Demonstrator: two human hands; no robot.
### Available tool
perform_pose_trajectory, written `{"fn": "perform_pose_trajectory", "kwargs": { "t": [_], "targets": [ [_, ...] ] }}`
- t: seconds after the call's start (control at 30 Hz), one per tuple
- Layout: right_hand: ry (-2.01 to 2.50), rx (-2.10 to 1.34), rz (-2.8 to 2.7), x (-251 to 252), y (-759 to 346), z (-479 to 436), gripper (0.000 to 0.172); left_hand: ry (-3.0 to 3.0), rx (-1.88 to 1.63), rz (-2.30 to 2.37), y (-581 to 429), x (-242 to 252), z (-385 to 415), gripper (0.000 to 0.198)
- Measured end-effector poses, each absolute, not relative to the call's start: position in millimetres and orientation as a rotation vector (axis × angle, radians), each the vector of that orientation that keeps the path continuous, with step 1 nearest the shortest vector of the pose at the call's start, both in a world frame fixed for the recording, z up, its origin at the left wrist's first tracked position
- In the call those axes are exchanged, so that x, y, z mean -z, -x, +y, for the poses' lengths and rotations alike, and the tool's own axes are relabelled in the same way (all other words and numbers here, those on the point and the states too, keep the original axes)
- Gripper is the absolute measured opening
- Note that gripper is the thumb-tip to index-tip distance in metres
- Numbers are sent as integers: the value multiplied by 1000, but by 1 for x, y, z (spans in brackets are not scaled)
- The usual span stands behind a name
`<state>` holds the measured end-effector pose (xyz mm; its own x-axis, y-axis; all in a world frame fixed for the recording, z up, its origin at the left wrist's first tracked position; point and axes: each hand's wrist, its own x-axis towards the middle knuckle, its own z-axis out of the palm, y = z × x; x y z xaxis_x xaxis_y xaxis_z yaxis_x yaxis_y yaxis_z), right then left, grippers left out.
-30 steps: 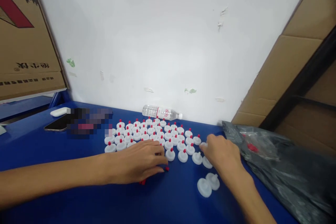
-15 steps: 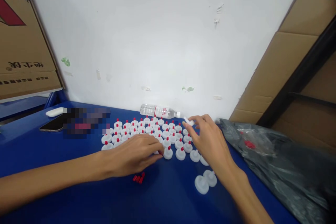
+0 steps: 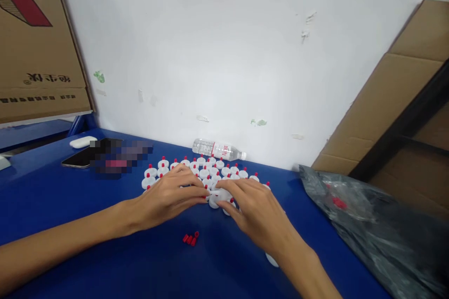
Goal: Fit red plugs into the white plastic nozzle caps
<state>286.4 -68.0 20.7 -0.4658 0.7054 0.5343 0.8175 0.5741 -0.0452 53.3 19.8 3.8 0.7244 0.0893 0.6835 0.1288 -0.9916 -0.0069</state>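
Observation:
My right hand [image 3: 257,210] is closed in a pinch on a small white plastic piece [image 3: 220,194], tilted with its narrow end to the left. Against that end are the fingertips of my left hand [image 3: 175,194], also pinched; what they hold, if anything, is hidden. Behind and under both hands stand several round translucent white caps with red tips [image 3: 204,173], packed close together. One white round cap [image 3: 213,202] lies directly below the piece. Nearer to me, several loose red tips [image 3: 190,239] lie on the blue table [image 3: 147,266].
A clear water bottle [image 3: 220,150] lies along the wall. To the left are a phone [image 3: 79,158] and a white oval object [image 3: 83,142]. A dark plastic bag [image 3: 379,243] with a clear bag of red pieces [image 3: 339,203] covers the right side. Cardboard [image 3: 382,103] leans behind it.
My right hand has come left and down from beside the bottle's cap, bringing the white piece to my left fingertips. My left hand has moved slightly. The view has shifted a little.

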Motion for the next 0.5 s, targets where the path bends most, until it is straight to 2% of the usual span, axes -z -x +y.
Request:
{"fn": "perform_pose_trajectory", "kwargs": {
  "t": [0.1,0.3,0.5],
  "targets": [
    [1167,308,-2285,-20,-281,-70,26,2839,1167,-169,-53,-1,13,19],
    [1156,333,-2226,-19,-279,-72,32,2740,1332,-291,-53,2,12,23],
    [1100,347,-2295,-18,-274,-72,28,2769,1369,-201,-53,3,12,25]
  ]
}}
